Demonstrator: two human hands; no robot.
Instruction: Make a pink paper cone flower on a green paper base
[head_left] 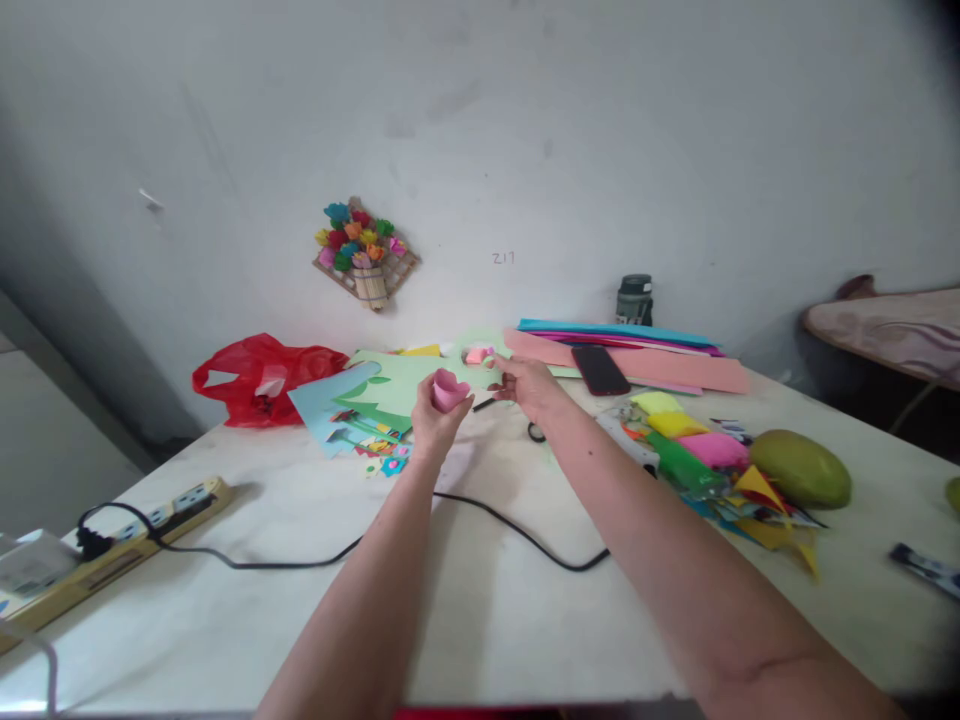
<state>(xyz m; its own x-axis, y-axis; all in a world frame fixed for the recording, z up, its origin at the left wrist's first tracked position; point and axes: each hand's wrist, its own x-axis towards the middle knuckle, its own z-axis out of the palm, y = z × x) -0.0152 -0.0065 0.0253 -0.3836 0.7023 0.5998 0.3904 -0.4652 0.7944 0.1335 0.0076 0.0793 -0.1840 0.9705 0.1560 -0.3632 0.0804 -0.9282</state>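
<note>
Head: pink cup (449, 393) in left hand (433, 422).

Scuffed grey wall (555, 150), softly lit, behind white table (225, 640).

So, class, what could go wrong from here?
The left hand might crease the pink cup-shaped piece it grips. The black cable passes beneath the left forearm and could snag. The small blue flower-shaped piece lies near that arm and might get brushed away.
</note>
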